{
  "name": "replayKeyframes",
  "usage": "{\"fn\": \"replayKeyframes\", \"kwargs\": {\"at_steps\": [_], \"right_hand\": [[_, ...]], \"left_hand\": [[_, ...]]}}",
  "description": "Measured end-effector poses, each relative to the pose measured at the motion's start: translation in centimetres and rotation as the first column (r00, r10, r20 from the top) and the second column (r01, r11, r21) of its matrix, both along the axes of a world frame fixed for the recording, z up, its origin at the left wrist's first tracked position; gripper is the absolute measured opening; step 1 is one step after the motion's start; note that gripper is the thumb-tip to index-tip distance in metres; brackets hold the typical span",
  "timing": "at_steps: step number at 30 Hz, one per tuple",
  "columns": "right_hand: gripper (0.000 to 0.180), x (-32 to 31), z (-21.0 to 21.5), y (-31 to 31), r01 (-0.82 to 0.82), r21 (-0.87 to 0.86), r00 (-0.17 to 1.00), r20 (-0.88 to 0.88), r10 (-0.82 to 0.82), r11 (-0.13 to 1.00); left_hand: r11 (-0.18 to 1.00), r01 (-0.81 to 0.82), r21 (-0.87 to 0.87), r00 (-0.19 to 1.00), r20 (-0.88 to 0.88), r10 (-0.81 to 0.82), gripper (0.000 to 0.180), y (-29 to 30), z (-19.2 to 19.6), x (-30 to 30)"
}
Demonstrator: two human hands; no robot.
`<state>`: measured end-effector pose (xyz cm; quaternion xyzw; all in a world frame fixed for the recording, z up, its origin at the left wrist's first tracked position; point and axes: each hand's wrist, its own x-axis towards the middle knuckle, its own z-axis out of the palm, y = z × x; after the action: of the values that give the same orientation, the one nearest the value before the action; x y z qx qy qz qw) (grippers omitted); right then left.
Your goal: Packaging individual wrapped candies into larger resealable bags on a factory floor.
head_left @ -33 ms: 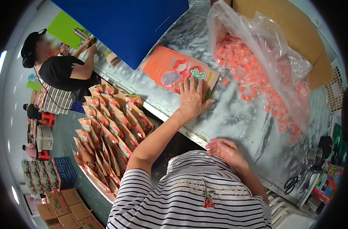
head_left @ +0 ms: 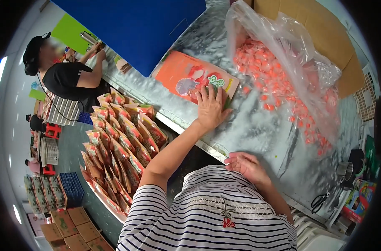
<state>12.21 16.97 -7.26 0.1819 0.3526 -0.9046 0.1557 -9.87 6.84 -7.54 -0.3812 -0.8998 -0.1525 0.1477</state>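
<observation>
My left hand [head_left: 211,108] lies with its fingers spread on the right end of a flat orange printed pouch [head_left: 178,67], which rests on the table. Whether more pouches lie beneath it I cannot tell. Just past the table's near edge, close to my body, my right hand [head_left: 247,167] hangs half curled with its fingers apart and nothing visible in it. To the right of the pouch, small orange-red items in clear wrappers [head_left: 278,85] spill out of a large clear plastic bag [head_left: 307,71].
A blue panel [head_left: 136,25] stands behind the pouch. At the back right is a cardboard box [head_left: 320,33]. Filled pouches [head_left: 119,146] stand packed in rows at my left. Scissors [head_left: 320,203] and a metal cup [head_left: 344,170] lie to the right. A co-worker [head_left: 69,77] works at far left.
</observation>
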Motion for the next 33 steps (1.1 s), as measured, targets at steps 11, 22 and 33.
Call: {"fn": "replayKeyframes", "kwargs": {"at_steps": [11, 22, 33], "right_hand": [[0.041, -8.4, -2.5, 1.6, 0.249, 0.110, 0.964, -0.121, -0.236, 0.962], [0.029, -18.9, -2.2, 1.9, 0.429, 0.841, 0.902, -0.382, -0.202, 0.330], [0.028, -20.4, -1.2, 1.7, 0.466, 0.885, 0.884, -0.466, -0.045, 0.006]], "left_hand": [[0.995, 0.033, -0.097, 0.997, 0.074, -0.026, 0.055, -0.4, 0.2, -0.2], [0.995, 0.093, 0.036, 0.991, 0.096, -0.096, 0.044, -1.2, 0.7, -0.4], [0.987, 0.140, 0.073, 0.989, 0.043, -0.143, 0.040, -2.1, 0.9, -0.6]]}}
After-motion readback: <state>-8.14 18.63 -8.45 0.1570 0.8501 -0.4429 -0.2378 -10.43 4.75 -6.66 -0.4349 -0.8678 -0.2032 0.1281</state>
